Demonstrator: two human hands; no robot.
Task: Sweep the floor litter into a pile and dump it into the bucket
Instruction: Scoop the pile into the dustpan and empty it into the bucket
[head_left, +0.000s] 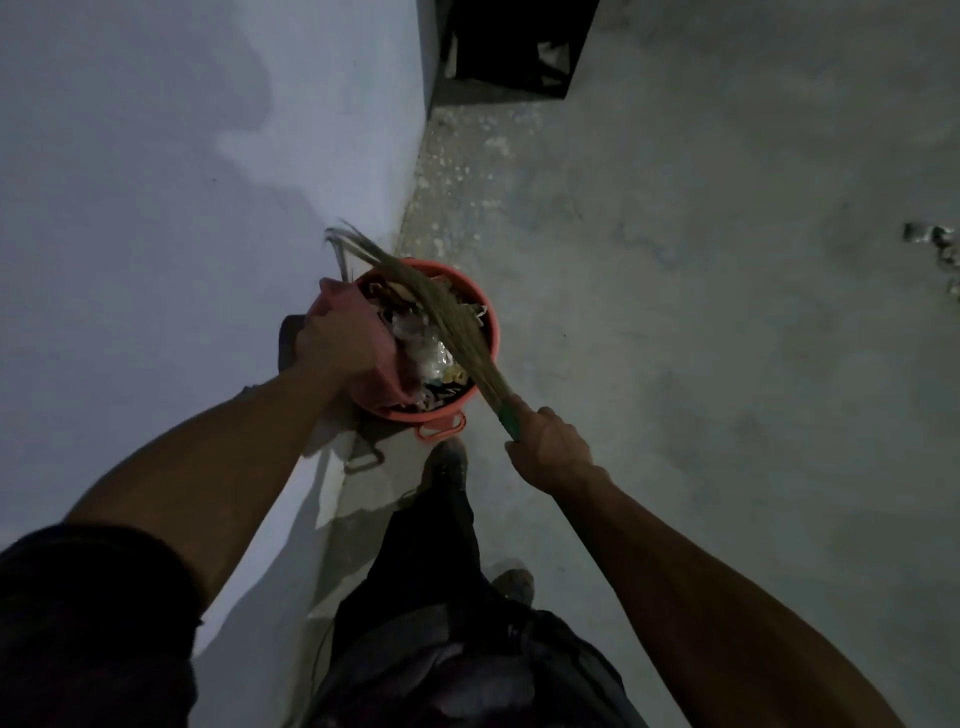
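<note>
Grass broom (441, 312) in right hand's (550, 447) closed fist, bristles angled up-left from the grip across orange bucket (491, 332); left hand (340, 340) gripping pink dustpan (382, 364).

- Orange bucket (485, 332) of litter (431, 348) by the wall (156, 208).
- Left hand (340, 340) grips a pink dustpan (382, 379) tipped at its nine-o'clock rim.
- Right hand (550, 447) holds the broom (441, 306), bristles toward eleven o'clock.

I count one bucket (483, 332) of litter (426, 348), one broom (441, 312), one pink dustpan (374, 364), two hands, left (337, 338) and right (550, 447), two shoes (447, 462), one dark crate (514, 41) far off, and one scatter of scraps (935, 249) at right.
</note>
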